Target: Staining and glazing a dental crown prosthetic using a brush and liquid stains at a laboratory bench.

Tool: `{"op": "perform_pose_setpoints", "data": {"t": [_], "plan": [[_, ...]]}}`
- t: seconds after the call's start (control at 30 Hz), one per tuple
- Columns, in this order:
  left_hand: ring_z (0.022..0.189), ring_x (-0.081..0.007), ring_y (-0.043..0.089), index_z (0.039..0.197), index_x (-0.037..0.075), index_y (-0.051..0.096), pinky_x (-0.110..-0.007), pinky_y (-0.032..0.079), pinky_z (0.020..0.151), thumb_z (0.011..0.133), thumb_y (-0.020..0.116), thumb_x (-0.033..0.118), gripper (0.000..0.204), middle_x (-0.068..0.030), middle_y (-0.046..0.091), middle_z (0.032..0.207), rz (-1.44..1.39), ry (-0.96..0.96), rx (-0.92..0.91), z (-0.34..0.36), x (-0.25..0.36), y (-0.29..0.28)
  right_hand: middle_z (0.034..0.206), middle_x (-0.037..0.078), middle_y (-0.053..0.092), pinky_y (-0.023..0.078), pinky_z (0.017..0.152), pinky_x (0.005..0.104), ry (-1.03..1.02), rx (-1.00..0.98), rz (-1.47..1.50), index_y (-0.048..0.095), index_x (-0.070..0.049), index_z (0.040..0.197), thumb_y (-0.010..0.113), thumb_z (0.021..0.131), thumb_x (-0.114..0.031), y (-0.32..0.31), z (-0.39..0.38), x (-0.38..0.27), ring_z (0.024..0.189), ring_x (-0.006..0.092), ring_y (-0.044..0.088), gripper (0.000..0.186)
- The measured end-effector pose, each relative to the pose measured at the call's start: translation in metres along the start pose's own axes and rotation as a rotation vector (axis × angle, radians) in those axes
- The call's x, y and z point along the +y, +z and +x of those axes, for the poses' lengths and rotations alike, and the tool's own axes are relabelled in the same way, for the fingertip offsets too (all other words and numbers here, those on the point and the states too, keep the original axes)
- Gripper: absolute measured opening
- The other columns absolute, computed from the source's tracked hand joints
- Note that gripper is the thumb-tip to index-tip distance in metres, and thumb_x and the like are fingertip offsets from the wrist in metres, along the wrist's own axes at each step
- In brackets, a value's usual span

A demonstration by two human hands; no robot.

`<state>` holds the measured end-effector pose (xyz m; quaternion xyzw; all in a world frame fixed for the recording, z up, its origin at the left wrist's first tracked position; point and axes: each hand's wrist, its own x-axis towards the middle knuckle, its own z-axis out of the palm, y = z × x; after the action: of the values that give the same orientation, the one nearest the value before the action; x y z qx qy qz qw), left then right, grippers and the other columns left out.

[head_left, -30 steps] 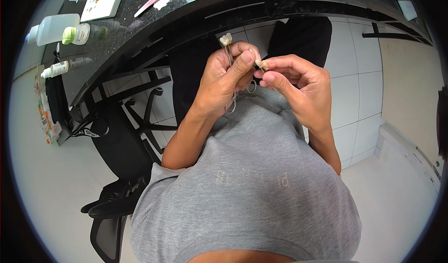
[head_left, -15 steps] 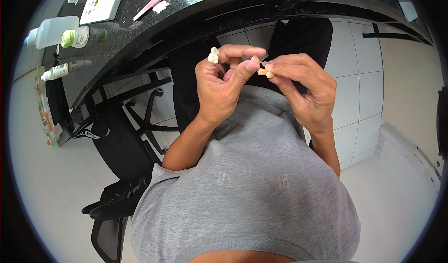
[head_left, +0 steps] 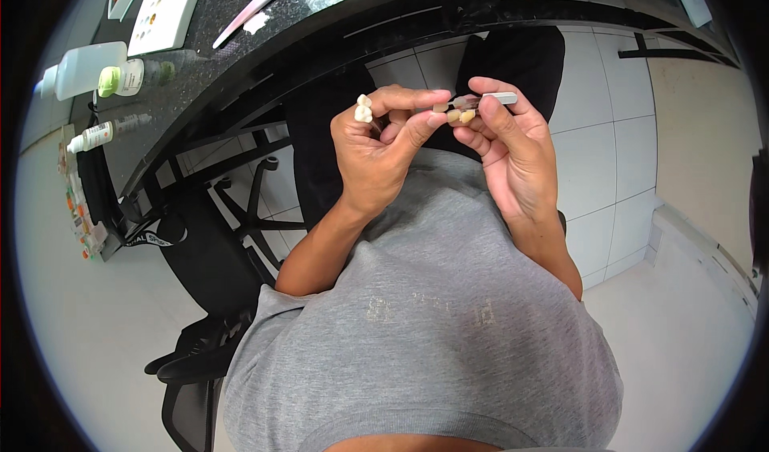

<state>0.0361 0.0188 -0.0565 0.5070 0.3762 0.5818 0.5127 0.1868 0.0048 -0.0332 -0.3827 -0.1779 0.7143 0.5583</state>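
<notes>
My left hand is closed in a pinch, thumb and index fingertip meeting at a small tooth-coloured piece. A cluster of white dental crowns juts out behind its index knuckle; how it is held there is hidden. Facing it, my right hand grips a dental shade tab with a flat white end, lying between thumb and index finger. Beside that tab, yellowish artificial teeth show between the two hands' fingertips. Which hand carries these teeth is hard to make out.
Ahead is a dark speckled worktop with a curved edge. On it are a pink-and-white tool, a white palette, a green-capped bottle, a clear bottle and a dropper bottle. A black chair stands left.
My right hand has turned, its thumb now facing me, and the white-ended tab has come into view. The yellowish teeth have shifted slightly. My left hand keeps its pinch almost in place.
</notes>
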Motion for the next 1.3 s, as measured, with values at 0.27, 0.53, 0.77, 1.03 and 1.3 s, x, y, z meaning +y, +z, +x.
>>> {"op": "perform_pose_setpoints", "data": {"t": [0.27,0.53,0.77,1.03,1.3], "plan": [[0.055,-0.0006,0.031,0.104,0.000,0.044,-0.016,0.027,0.050,0.089,0.054,0.012,0.022,0.0052,0.037,0.064,-0.005,-0.488,-0.188,-0.008,0.015,0.006,0.089,0.013,0.060,0.056,0.069,0.0256,-0.256,0.081,-0.355,0.047,0.008,0.112,0.054,0.090,-0.015,-0.004,0.002,-0.013,0.080,0.0207,0.065,0.032],[0.058,-0.0052,0.041,0.094,0.001,0.050,-0.018,0.041,0.056,0.094,0.044,0.018,0.018,-0.0014,0.048,0.075,-0.268,-0.608,-0.120,-0.015,-0.016,0.020,0.083,0.014,0.061,0.055,0.064,0.0256,-0.286,0.188,-0.432,0.049,0.006,0.105,0.060,0.084,-0.007,-0.032,0.011,-0.021,0.074,0.0184,0.065,0.027],[0.083,-0.0153,0.063,0.095,-0.005,0.059,-0.026,0.053,0.075,0.084,0.061,0.008,0.018,-0.0144,0.063,0.096,-0.308,-0.666,0.008,-0.012,-0.024,0.021,0.084,0.013,0.062,0.055,0.069,0.0249,-0.118,0.175,-0.087,0.050,0.002,0.097,0.060,0.084,-0.007,-0.048,0.008,-0.004,0.078,0.0193,0.065,0.019],[0.078,-0.0143,0.065,0.088,-0.004,0.065,-0.026,0.054,0.072,0.078,0.068,0.006,0.014,-0.0131,0.067,0.086,-0.106,-0.571,0.091,-0.005,-0.025,0.018,0.090,0.012,0.061,0.054,0.072,0.0258,-0.119,0.234,0.016,0.051,0.004,0.101,0.058,0.085,-0.005,-0.038,0.007,0.011,0.082,0.0207,0.065,0.020],[0.083,-0.0197,0.065,0.087,-0.004,0.061,-0.030,0.055,0.075,0.081,0.061,-0.001,0.006,-0.0170,0.064,0.094,-0.153,-0.426,0.090,-0.004,-0.038,0.020,0.088,0.009,0.058,0.049,0.071,0.0230,-0.232,0.124,-0.304,0.056,0.004,0.092,0.058,0.084,-0.003,-0.025,0.006,0.013,0.082,0.0119,0.058,0.011]]}}
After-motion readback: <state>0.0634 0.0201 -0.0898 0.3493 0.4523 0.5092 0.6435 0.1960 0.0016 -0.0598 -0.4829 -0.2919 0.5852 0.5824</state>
